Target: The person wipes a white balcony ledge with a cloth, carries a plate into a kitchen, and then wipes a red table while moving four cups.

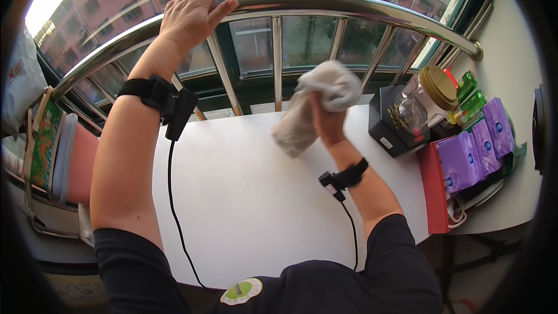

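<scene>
My left hand (pixel 192 13) rests over the top rail of a polished metal railing (pixel 314 1), its fingers curled across the tube. A bunched, light grey cloth (pixel 324 87) is gripped in my right hand (pixel 328 117), raised in front of the railing's upright bars. The cloth and the fingers are blurred, and the cloth hides part of the palm. Below both arms lies a white tabletop (pixel 261 192). Each forearm wears a black strap with a small device, from which a black cable hangs.
On the right stand a black box (pixel 392 117), a clear jar with a gold lid (pixel 440 87), and a red box (pixel 431 187) holding purple tissue packs (pixel 462 161). A pink container (pixel 80 161) and a white plastic bag (pixel 22 78) are at left. Windows lie behind the railing.
</scene>
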{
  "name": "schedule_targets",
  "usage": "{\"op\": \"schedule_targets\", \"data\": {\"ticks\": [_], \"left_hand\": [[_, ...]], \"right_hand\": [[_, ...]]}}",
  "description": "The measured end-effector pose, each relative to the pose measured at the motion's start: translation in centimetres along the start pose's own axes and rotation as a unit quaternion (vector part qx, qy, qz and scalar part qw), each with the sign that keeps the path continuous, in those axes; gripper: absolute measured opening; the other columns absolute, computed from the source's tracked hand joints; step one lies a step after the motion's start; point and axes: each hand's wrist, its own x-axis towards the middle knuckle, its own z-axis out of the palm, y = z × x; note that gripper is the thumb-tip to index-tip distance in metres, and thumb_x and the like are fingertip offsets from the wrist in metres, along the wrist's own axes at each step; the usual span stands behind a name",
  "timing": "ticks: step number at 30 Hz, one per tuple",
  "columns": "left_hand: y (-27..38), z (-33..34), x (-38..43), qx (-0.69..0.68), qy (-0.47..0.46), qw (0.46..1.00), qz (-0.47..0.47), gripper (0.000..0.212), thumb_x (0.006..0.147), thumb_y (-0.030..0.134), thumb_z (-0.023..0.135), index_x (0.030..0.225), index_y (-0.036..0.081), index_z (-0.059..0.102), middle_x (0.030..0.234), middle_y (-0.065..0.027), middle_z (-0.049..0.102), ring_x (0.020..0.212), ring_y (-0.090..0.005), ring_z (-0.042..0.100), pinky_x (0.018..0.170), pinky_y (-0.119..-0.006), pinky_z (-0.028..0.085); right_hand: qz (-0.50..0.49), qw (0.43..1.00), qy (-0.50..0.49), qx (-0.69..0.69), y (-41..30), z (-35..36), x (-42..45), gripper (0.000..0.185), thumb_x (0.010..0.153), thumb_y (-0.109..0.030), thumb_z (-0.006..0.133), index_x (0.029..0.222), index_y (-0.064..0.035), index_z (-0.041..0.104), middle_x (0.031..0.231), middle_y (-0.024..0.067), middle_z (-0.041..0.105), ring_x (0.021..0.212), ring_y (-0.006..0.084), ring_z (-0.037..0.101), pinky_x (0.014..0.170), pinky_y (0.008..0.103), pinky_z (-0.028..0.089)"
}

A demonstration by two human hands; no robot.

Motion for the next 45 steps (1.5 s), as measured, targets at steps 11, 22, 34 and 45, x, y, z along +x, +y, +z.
{"op": "schedule_targets", "data": {"ticks": [11,22,34,45], "left_hand": [[-0.4,0.1,0.3,0.002,-0.005,1.0,0.008,0.064,0.092,0.066,0.032,0.122,0.015,0.056,0.119,-0.0097,0.058,0.115,-0.0282,0.053,0.098,-0.041,0.038],[-0.5,0.4,0.3,-0.005,0.014,1.0,0.001,0.07,0.087,0.075,0.031,0.12,0.019,0.058,0.113,-0.0052,0.06,0.113,-0.0247,0.055,0.098,-0.042,0.039],[0.0,0.1,0.1,0.011,0.002,1.0,-0.019,0.077,0.084,0.079,0.026,0.121,0.019,0.056,0.112,-0.0055,0.059,0.114,-0.0246,0.053,0.1,-0.042,0.038],[0.7,-0.8,0.2,-0.002,-0.024,0.999,-0.039,0.072,0.087,0.075,0.031,0.122,0.017,0.056,0.114,-0.0083,0.058,0.114,-0.0277,0.053,0.098,-0.042,0.038]], "right_hand": [[-0.013,0.978,0.142,-0.155,7.5,-8.0,15.6,0.06,0.075,-0.037,0.079,0.111,0.0054,0.056,0.108,0.0221,0.06,0.102,0.0356,0.058,0.087,0.0407,0.045],[0.101,0.954,0.115,-0.26,13.6,-7.4,6.0,0.067,0.075,-0.021,0.078,0.127,0.0057,0.045,0.125,0.0262,0.051,0.118,0.0396,0.05,0.099,0.0417,0.04],[-0.027,0.939,0.083,-0.333,10.2,-7.9,11.7,0.064,0.082,-0.019,0.069,0.132,0.0059,0.036,0.124,0.0262,0.044,0.12,0.0425,0.045,0.099,0.045,0.04],[0.141,0.913,-0.143,-0.355,2.8,-10.6,13.3,0.051,0.079,-0.031,0.069,0.114,0.0053,0.06,0.11,0.0266,0.063,0.105,0.0385,0.061,0.091,0.0416,0.049]]}}
